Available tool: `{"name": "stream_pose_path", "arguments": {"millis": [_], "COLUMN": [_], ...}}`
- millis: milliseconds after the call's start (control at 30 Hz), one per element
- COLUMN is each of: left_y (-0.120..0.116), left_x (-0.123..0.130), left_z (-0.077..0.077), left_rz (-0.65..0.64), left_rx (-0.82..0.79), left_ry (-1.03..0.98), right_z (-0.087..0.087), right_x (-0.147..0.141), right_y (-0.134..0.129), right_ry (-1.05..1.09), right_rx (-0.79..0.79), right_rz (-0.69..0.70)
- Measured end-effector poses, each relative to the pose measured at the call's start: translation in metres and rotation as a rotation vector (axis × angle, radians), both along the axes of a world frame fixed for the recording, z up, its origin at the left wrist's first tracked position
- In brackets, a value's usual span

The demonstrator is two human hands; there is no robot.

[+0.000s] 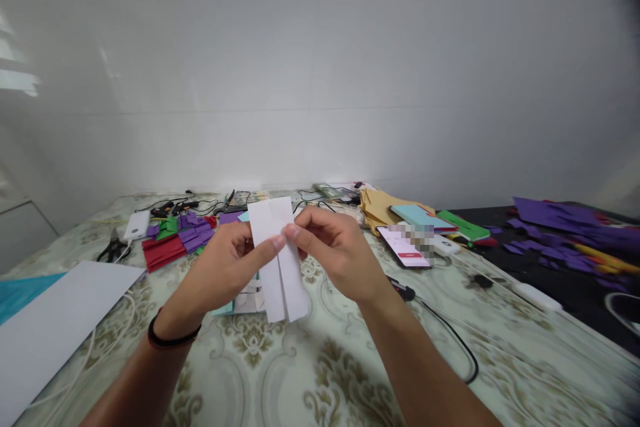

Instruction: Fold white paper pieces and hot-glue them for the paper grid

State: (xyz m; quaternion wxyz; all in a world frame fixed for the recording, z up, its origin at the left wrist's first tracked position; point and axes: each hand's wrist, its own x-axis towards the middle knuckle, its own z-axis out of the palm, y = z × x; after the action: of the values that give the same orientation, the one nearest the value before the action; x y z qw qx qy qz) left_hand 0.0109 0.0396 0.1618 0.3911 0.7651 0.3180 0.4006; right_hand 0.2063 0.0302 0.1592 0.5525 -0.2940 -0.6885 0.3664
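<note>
A folded sheet of white paper is held up over the table, its two long flaps meeting near the middle with a narrow gap lower down. My left hand grips its left side, thumb on the front and fingers behind. My right hand pinches the right edge between thumb and fingers, the two thumb tips almost touching. Behind the paper, several small folded white pieces lie on a light blue sheet, partly hidden by the paper and my left hand.
Left are white sheets, scissors, red paper strips and purple pieces. Right are a phone, yellow paper, a black cable and purple scraps. A patterned cloth covers the table; a wall stands behind.
</note>
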Motion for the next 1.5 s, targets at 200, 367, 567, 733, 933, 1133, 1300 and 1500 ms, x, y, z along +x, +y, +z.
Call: {"name": "stream_pose_path", "arguments": {"millis": [200, 367, 567, 733, 933, 1133, 1300, 1500], "left_y": [0.0003, -0.0001, -0.0004, -0.0018, -0.0015, -0.0026, -0.0028, 0.0009], "left_x": [0.0012, 0.0014, 0.001, 0.0016, 0.0014, -0.0025, -0.0047, -0.0064], "left_z": [0.0002, 0.0015, 0.0041, 0.0055, 0.0046, 0.004, 0.0073, 0.008], "left_rz": [0.001, 0.02, 0.113, 0.08, 0.157, 0.286, 0.319, 0.319], "left_rx": [0.009, 0.009, 0.078, 0.066, 0.156, 0.161, 0.164, 0.173], "left_ry": [-0.033, -0.066, -0.205, -0.134, -0.134, -0.162, -0.144, -0.09], "right_z": [-0.0015, 0.0008, -0.0018, -0.0045, -0.0025, 0.0, 0.0018, 0.0018], "right_x": [-0.0025, -0.0004, -0.0034, -0.0053, -0.0051, -0.0048, -0.0045, -0.0053], "right_y": [0.0008, -0.0017, 0.0013, 0.0032, 0.0022, 0.0036, 0.0034, 0.0038], "right_ry": [0.038, 0.037, 0.004, 0.065, 0.025, -0.101, -0.153, -0.154], "right_rx": [0.029, 0.067, 0.058, 0.064, 0.044, -0.041, -0.059, -0.028], "right_rz": [-0.023, -0.003, 0.012, -0.026, 0.014, -0.018, -0.049, -0.088]}}
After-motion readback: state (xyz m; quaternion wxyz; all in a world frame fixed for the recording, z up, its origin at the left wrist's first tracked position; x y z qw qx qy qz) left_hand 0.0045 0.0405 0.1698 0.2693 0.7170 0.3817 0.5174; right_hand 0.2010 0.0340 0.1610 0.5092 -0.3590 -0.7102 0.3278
